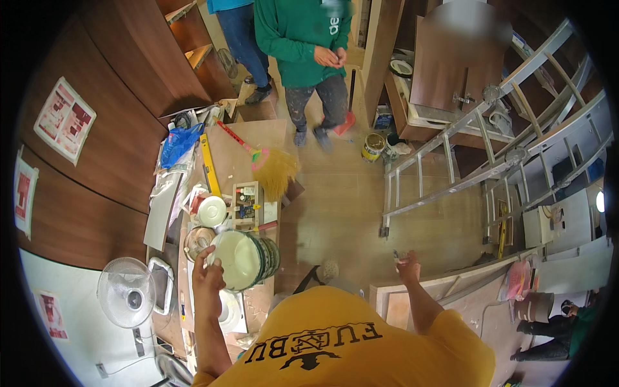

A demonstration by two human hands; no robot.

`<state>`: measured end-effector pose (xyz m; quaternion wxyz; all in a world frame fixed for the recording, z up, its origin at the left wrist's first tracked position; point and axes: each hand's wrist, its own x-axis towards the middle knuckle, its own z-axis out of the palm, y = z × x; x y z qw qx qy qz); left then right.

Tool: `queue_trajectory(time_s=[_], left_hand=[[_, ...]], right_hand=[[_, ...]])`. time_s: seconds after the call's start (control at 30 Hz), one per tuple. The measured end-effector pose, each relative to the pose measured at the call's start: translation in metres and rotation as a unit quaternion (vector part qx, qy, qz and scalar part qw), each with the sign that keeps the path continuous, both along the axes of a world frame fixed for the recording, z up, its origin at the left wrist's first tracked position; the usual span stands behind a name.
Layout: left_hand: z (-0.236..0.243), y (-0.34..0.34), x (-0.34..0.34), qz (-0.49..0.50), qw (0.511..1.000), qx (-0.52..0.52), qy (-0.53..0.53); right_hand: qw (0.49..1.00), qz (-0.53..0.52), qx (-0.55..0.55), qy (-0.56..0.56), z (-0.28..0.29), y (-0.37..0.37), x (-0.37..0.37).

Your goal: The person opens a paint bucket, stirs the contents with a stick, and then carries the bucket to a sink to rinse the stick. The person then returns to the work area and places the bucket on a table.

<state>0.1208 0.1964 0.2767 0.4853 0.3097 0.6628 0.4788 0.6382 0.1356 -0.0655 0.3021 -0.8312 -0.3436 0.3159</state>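
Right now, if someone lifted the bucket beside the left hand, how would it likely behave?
The bucket looks stiff-walled, so it would probably keep its shape. With the left hand at one side of its round rim, a one-sided lift might tip it. Its wide body could be heavy if full, but how much it holds is unclear.

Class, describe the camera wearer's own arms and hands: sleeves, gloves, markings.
The left hand and right hand are bare, without gloves. The forearms are uncovered, with no markings that I can see; the right sleeve is short and yellow, like the shirt.
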Motion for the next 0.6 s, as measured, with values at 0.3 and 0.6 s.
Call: queue_trajectory(time_s=[0.3, 0.6], left_hand=[[-0.01, 0.105, 0.035, -0.113, 0.99, 0.045, -0.067], [-0.055, 0.187, 0.04, -0.16, 0.971, 0.036, -0.176]], right_hand=[[0.865, 0.171, 0.281, 0.378, 0.177, 0.178, -0.186], [0.779, 0.357, 0.26, 0.446, 0.276, 0.291, -0.297]])
